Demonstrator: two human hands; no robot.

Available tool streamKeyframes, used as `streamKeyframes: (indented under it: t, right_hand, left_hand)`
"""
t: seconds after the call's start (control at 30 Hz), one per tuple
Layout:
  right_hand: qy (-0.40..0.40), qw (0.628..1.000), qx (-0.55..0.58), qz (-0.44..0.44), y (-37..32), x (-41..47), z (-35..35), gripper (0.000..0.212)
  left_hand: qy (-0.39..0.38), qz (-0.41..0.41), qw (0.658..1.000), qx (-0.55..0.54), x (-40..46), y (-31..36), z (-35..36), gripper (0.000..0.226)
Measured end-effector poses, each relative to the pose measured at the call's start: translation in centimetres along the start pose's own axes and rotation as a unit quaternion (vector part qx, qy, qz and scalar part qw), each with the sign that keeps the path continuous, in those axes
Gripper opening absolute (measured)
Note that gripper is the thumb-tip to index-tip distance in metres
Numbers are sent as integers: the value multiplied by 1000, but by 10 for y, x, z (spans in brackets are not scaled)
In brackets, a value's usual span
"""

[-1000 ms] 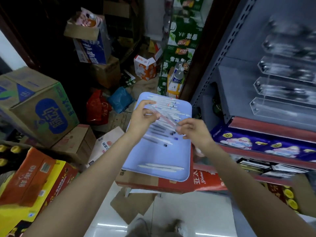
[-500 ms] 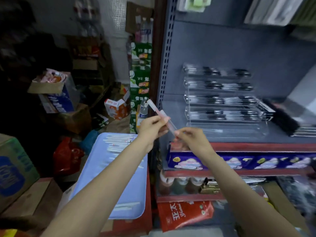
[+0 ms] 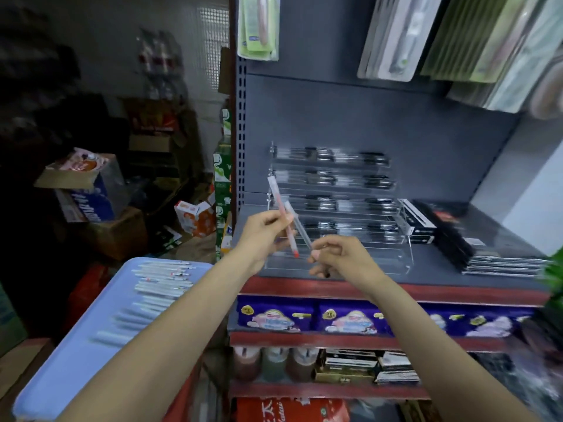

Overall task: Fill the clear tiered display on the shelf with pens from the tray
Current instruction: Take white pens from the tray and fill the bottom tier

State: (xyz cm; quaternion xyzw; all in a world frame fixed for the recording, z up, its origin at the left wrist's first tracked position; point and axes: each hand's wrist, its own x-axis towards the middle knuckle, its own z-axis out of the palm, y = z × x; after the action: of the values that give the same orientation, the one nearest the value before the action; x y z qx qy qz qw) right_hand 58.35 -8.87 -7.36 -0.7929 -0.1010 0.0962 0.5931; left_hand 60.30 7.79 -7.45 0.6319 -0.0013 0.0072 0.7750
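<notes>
The clear tiered display (image 3: 380, 263) stands on the grey shelf (image 3: 432, 263), its upper tiers holding dark-capped pens and its lowest tier bare. In front of its left end, my left hand (image 3: 262, 236) pinches a white pen with a red tip (image 3: 281, 213), held upright and tilted. My right hand (image 3: 341, 257) pinches the lower end of a second clear pen (image 3: 297, 223) beside it. The light blue tray (image 3: 76, 354) with several white pens (image 3: 158, 281) lies at lower left.
Black boxed goods (image 3: 451, 236) lie stacked on the shelf right of the display. Packaged items (image 3: 259, 25) hang above. A purple-fronted shelf (image 3: 335, 318) and lower stock sit below. Cardboard boxes (image 3: 85, 190) crowd the floor at left.
The view has swung from the tray up to the shelf. Both hands have lifted two pens off the tray and carried them right, up to the display's front.
</notes>
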Motion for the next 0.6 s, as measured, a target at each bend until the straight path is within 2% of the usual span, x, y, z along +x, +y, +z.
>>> streamKeyframes:
  t: [0.07,0.17,0.3,0.53,0.6]
  right_hand:
    - [-10,1000,-8,-21,-1,-1,-12,14]
    - [23,998,-37,-47,0,3,-32,19]
    - [27,998,-40,-48,5,6,-54,20]
    - [-75,995,-43,-52,3,6,-43,4]
    - [-82,993,-59,-65,3,8,-37,8]
  left_hand:
    - [-9,7,1000,27,1,-2,14,12]
    - [9,29,995,90,1,-6,26,11]
    - [52,90,963,249,-1,-10,26,17]
    - [76,56,986,137,-4,-4,47,20]
    - [80,58,987,129,-4,-3,52,18]
